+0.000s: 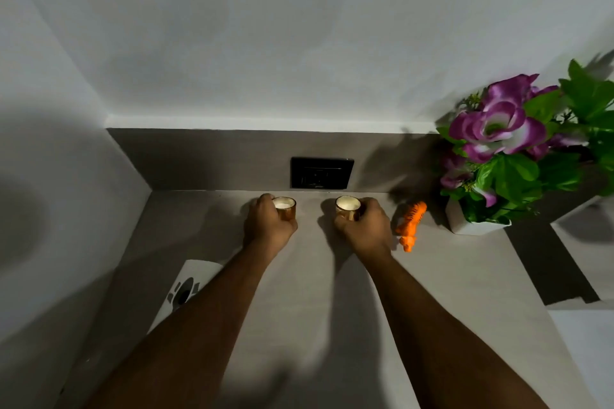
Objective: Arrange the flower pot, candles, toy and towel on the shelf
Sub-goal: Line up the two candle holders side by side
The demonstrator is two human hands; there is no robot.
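A pale grey shelf (pixel 315 309) runs into a corner under a dim white wall, with a darker grey back panel along its far edge. Nearest, at about 8 o'clock, a white towel (pixel 192 279) with a black print lies by the left wall, partly hidden under the left forearm. Both bare forearms reach forward from 6 o'clock toward the middle of the shelf.

The left hand (pixel 269 226) has its grip closed round a small copper-coloured candle (pixel 285 207), fingers wrapped on its left and near side; the holder is filled nearly to the rim with white wax. The right hand (pixel 363 224) grips a second candle (pixel 348 206) of the same kind from its right side, cream wax showing inside. The two candles stand upright, apart from each other, near 12 o'clock of the hands.

Just beside the right hand, at 3 o'clock, an orange toy tiger (pixel 411 224) lies on the shelf. Farther out at 2 o'clock stands a white flower pot (pixel 465 224) holding purple-and-white artificial flowers and green leaves.

Behind the candles, at 12 o'clock, a black socket plate (pixel 321 173) sits on the back panel.
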